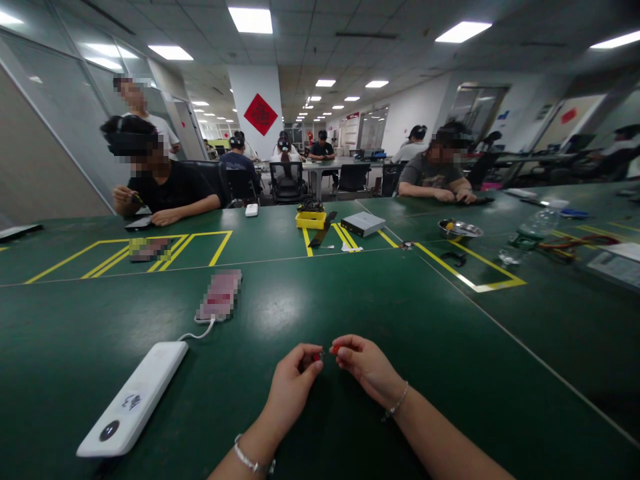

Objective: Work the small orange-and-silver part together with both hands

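Just above the green table (260, 373), my left hand (293, 380) pinches a small red and silvery piece (317, 357) between thumb and fingertips. Close beside it on the right, my right hand (367, 367) grips a small orange-red piece (335, 349) in its fingertips. A narrow gap separates the two pieces. Both are mostly covered by my fingers and too small to name. A bracelet circles each wrist.
Left of my hands lies a white power bank (135, 400), cabled to a phone (219, 297). Farther off are a yellow box (311, 220), a grey box (363, 224), a metal bowl (460, 230) and a plastic bottle (543, 223). Co-workers sit across the table.
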Motion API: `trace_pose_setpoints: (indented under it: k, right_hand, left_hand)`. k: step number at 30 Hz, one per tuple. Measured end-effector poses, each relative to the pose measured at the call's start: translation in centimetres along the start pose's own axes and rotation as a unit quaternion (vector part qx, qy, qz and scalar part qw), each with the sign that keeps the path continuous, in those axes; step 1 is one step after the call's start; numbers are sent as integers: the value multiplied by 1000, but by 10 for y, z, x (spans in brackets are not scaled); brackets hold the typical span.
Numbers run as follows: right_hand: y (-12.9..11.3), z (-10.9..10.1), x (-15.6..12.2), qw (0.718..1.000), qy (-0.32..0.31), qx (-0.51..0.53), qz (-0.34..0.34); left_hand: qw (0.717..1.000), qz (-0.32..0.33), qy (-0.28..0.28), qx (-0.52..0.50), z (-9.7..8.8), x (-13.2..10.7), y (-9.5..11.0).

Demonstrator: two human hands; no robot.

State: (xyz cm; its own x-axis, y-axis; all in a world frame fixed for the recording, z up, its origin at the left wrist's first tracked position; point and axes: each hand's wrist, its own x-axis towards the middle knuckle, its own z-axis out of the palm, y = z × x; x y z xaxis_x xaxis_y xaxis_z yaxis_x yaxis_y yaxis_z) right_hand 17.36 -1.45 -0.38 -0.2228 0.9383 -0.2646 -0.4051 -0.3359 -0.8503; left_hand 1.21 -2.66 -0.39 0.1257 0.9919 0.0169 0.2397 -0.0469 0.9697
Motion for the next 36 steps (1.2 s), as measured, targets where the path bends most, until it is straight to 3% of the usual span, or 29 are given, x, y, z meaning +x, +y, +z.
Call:
trace_pose_setpoints:
  k: [5, 18, 25, 30, 36]
  right_hand:
    - [3, 1, 1, 1000, -14, 23, -6]
    - [8, 3, 1, 997, -39, 72, 3]
    - [9, 12, 1, 998, 11, 52, -31]
    - [15, 22, -1, 991, 63, -59, -106]
    - [17, 26, -3, 975, 111, -131, -141]
  left_hand:
    - [1000, 1, 13, 7, 0, -1, 0]
    - [999, -2, -35, -32, 0, -2, 4]
    - [996, -5, -63, -63, 2, -2, 3]
    - [997, -16, -60, -55, 4, -3, 7]
    - [998, -18, -51, -34, 5, -3, 9]
